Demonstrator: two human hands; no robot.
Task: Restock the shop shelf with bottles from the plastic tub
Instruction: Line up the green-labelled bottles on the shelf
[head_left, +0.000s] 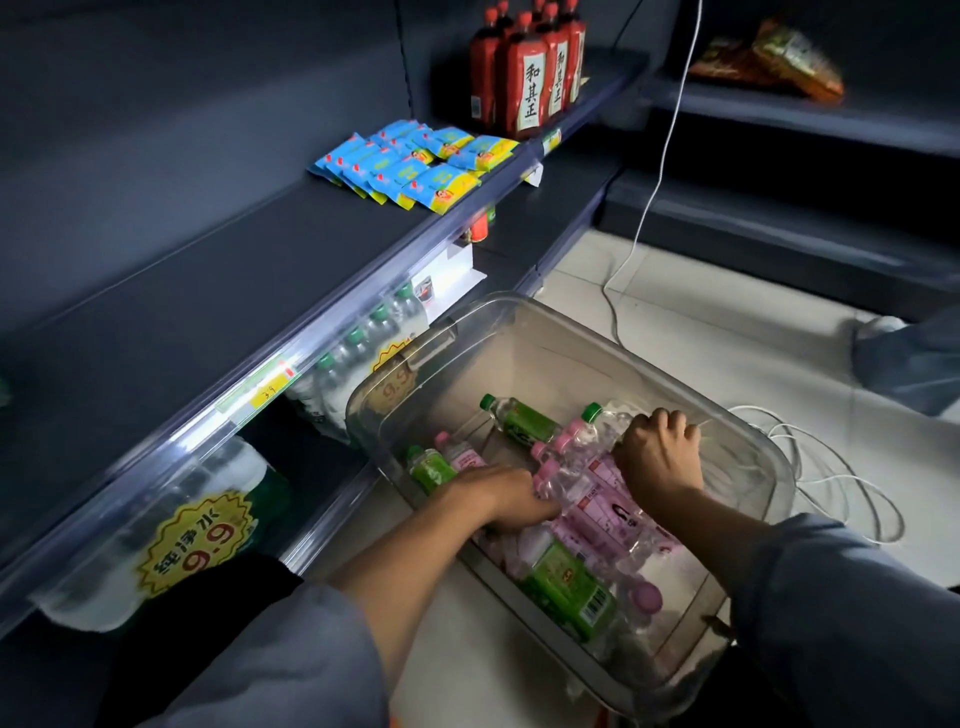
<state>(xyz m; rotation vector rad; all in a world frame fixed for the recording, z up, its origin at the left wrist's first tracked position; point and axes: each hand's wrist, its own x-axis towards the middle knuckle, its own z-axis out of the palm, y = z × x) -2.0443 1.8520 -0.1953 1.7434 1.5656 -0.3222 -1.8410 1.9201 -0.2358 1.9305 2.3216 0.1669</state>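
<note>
Lower centre of frame: clear plastic tub (519, 332) on the floor, hard against the shelf (208, 291) edge. Left hand (498, 496) and right hand (657, 460) both grip pink-label bottles (597, 499) inside. Tub's upper half bare; upper-left shelf deck open.

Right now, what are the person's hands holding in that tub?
Both hands grip bottles: the right hand a clear green-capped bottle around its body, the left hand a pink-labelled bottle near its neck.

Dim, shadowed shelves (218, 270) contrast with the brighter floor (727, 338); wide-angle bending and blur soften the edges.
</note>
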